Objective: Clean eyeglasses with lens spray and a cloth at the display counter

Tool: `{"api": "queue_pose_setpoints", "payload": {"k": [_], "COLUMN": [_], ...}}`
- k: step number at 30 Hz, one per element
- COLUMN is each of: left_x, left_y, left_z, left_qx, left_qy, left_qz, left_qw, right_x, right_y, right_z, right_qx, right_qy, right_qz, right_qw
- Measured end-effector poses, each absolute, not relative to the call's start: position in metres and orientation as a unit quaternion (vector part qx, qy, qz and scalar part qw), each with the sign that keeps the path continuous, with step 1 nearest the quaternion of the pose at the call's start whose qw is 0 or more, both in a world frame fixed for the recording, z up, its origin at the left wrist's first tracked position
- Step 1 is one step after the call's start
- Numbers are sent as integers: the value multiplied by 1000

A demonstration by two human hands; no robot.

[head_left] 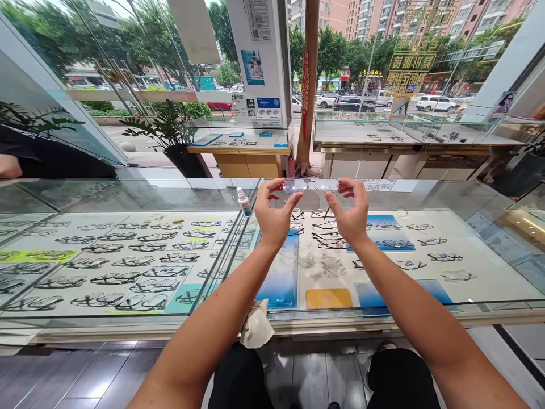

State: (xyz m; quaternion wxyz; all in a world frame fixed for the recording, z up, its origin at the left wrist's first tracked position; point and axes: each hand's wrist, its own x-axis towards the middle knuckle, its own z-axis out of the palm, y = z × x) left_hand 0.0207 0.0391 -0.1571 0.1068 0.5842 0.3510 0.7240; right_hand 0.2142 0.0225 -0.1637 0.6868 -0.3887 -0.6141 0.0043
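A pair of glasses (311, 185) with clear lenses and a thin frame is held up above the glass display counter (281, 318). My left hand (276, 213) pinches its left side, and my right hand (349, 211) pinches its right side, thumbs below and fingers above. A small white spray bottle (244, 203) stands on the glass just left of my left hand. Beneath my left forearm, a cream cloth (257, 326) hangs over the counter's near edge.
Rows of glasses (140, 301) lie inside the counter, with blue trays (281, 272) and a yellow cloth (329, 298). At the far left is a person's hand (9, 166) by a dark sleeve. A potted plant (170, 130) and further display cases (366, 139) stand by the windows.
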Motion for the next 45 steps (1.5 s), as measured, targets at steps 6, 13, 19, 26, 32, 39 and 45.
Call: {"api": "queue_pose_setpoints", "payload": {"k": [6, 13, 19, 26, 32, 39, 45], "left_x": [20, 19, 18, 16, 16, 16, 17], "left_y": [41, 47, 50, 47, 50, 49, 45], "left_z": [-157, -160, -160, -160, -163, -161, -159], "left_qx": [590, 570, 575, 589, 607, 603, 596], "left_qy": [324, 332, 331, 351, 323, 308, 310], "left_qz": [730, 736, 725, 713, 706, 710, 724], "left_qw": [115, 155, 186, 144, 170, 195, 156], "right_x": [215, 215, 215, 216, 216, 218, 220], "right_y": [25, 23, 20, 23, 24, 28, 32], "right_z": [-164, -163, -162, -165, -165, -165, -167], "right_qx": [-376, -371, -366, -373, -368, -367, -370], "right_qy": [-616, -620, -625, -633, -620, -603, -605], "right_qz": [45, 52, 37, 21, 44, 86, 109], "right_qw": [691, 689, 689, 678, 691, 703, 697]}}
